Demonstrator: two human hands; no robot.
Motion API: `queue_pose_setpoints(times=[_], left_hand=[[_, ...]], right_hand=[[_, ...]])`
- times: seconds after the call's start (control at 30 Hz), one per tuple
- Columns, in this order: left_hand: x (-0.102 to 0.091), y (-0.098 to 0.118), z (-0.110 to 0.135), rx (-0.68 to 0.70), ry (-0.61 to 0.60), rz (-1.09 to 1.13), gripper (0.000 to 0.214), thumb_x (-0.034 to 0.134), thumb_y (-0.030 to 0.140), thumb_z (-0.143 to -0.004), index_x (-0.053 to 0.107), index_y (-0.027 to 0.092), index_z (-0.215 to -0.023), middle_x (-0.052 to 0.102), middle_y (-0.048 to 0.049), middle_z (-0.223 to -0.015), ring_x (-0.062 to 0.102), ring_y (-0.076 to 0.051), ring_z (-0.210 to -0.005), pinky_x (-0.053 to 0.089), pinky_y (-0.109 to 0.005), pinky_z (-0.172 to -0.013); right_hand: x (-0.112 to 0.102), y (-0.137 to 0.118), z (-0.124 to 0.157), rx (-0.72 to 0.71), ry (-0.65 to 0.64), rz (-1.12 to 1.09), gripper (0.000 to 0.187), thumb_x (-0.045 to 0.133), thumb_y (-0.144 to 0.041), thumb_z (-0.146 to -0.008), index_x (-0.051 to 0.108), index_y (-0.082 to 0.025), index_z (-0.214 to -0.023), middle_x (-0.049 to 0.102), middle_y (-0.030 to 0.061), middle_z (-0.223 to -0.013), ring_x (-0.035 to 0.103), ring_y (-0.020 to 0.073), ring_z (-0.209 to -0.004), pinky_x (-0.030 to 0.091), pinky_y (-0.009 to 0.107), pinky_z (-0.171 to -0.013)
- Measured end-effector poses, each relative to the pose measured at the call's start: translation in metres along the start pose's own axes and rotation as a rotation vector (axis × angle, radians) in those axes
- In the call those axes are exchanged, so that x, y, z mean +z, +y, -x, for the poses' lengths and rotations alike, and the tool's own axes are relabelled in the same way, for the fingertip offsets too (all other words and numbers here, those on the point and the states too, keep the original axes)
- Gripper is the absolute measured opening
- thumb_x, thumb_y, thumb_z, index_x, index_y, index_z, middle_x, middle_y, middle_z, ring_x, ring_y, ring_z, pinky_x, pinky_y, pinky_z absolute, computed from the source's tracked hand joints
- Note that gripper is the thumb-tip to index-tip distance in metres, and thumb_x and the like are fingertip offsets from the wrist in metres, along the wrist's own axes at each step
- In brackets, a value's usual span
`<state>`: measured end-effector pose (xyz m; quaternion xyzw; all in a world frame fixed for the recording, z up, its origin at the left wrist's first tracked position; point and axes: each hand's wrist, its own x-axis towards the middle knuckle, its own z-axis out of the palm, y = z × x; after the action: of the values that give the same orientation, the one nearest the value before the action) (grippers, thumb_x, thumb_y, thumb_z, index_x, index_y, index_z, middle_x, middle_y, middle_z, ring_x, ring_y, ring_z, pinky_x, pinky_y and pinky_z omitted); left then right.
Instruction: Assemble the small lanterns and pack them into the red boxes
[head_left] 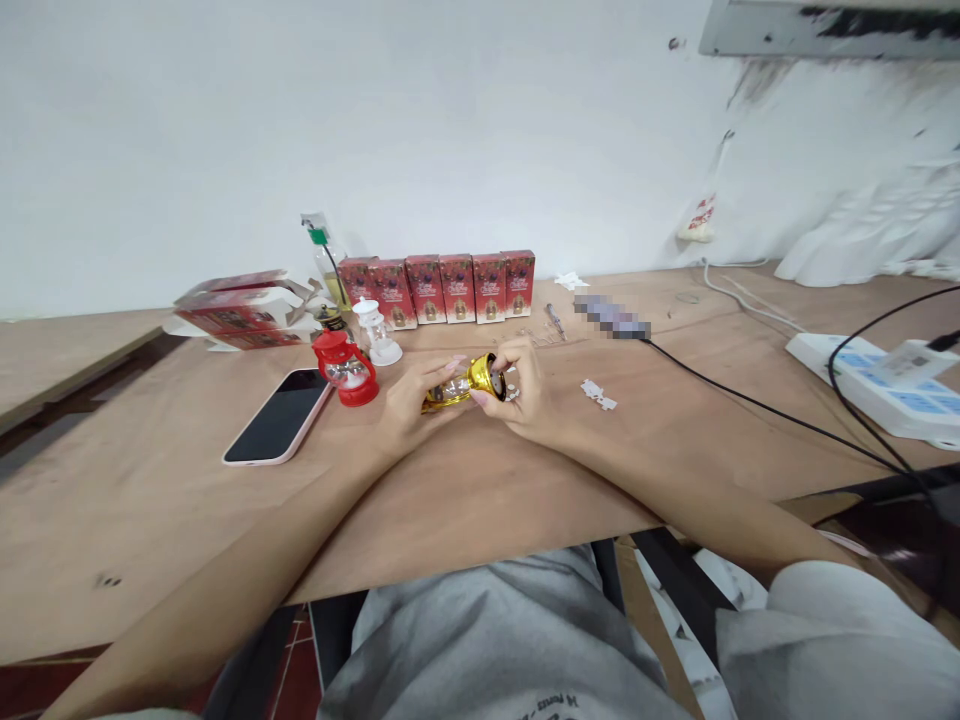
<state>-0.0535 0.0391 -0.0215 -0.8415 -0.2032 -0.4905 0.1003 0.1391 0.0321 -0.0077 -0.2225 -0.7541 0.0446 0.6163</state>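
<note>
Gold lantern (pixel 466 383) on its side, clamped between left hand (pixel 409 403) and right hand (pixel 523 392), over worktop (pixel 480 490), red lantern (pixel 346 368) and phone (pixel 279 417) nearby.

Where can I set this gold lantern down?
Bare wood: the near-left corner below the pink-cased phone; between the white plastic piece and white power strip, though a black cable crosses. Crowded: red plastic lantern, red boxes.

Backed by a plain white wall (pixel 375 120), stained dark at far right under a grey ledge (pixel 825 30), and floored in red tile (pixel 298 685) at near left beneath the pale plywood desk (pixel 487 500).
</note>
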Motion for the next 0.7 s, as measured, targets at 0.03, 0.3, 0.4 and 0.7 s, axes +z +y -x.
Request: queue_pose_setpoints(times=[0.03, 0.3, 0.4, 0.7], left_hand=[[0.0, -0.0001, 0.0003, -0.005, -0.004, 0.0, 0.062, 0.073, 0.024, -0.075, 0.044, 0.02, -0.13, 0.062, -0.0122, -0.12, 0.063, -0.024, -0.107, 0.056, -0.038, -0.088], [-0.0001, 0.0008, 0.0002, -0.018, -0.008, 0.005, 0.062, 0.072, 0.025, -0.076, 0.042, 0.023, -0.13, 0.062, -0.0105, -0.121, 0.063, -0.023, -0.108, 0.056, -0.036, -0.089], [0.0, 0.001, 0.0004, -0.046, -0.026, 0.002, 0.06, 0.071, 0.026, -0.077, 0.042, 0.024, -0.13, 0.062, -0.0105, -0.122, 0.062, -0.023, -0.11, 0.055, -0.036, -0.091], [0.0006, 0.0014, -0.0005, -0.027, -0.001, 0.043, 0.063, 0.073, 0.023, -0.076, 0.042, 0.026, -0.131, 0.062, -0.0101, -0.122, 0.061, -0.023, -0.111, 0.054, -0.038, -0.091]], right_hand=[[0.0, 0.0004, 0.0002, 0.008, -0.005, -0.006, 0.027, 0.06, -0.036, -0.078, 0.038, -0.024, -0.086, 0.044, 0.0011, -0.082, 0.046, 0.0177, -0.077, 0.038, 0.035, -0.069], [0.0009, 0.003, 0.0014, 0.003, -0.005, -0.013, 0.028, 0.061, -0.036, -0.078, 0.038, -0.024, -0.087, 0.045, 0.001, -0.082, 0.046, 0.0171, -0.077, 0.039, 0.034, -0.069], [0.0023, 0.0038, 0.0023, -0.014, 0.022, -0.022, 0.027, 0.062, -0.035, -0.078, 0.038, -0.024, -0.087, 0.044, 0.0007, -0.082, 0.045, 0.0165, -0.075, 0.039, 0.033, -0.068], [0.0043, 0.0034, 0.0045, 0.041, 0.038, -0.052, 0.03, 0.062, -0.037, -0.076, 0.037, -0.024, -0.087, 0.041, 0.0006, -0.083, 0.044, 0.0159, -0.074, 0.039, 0.034, -0.068]])
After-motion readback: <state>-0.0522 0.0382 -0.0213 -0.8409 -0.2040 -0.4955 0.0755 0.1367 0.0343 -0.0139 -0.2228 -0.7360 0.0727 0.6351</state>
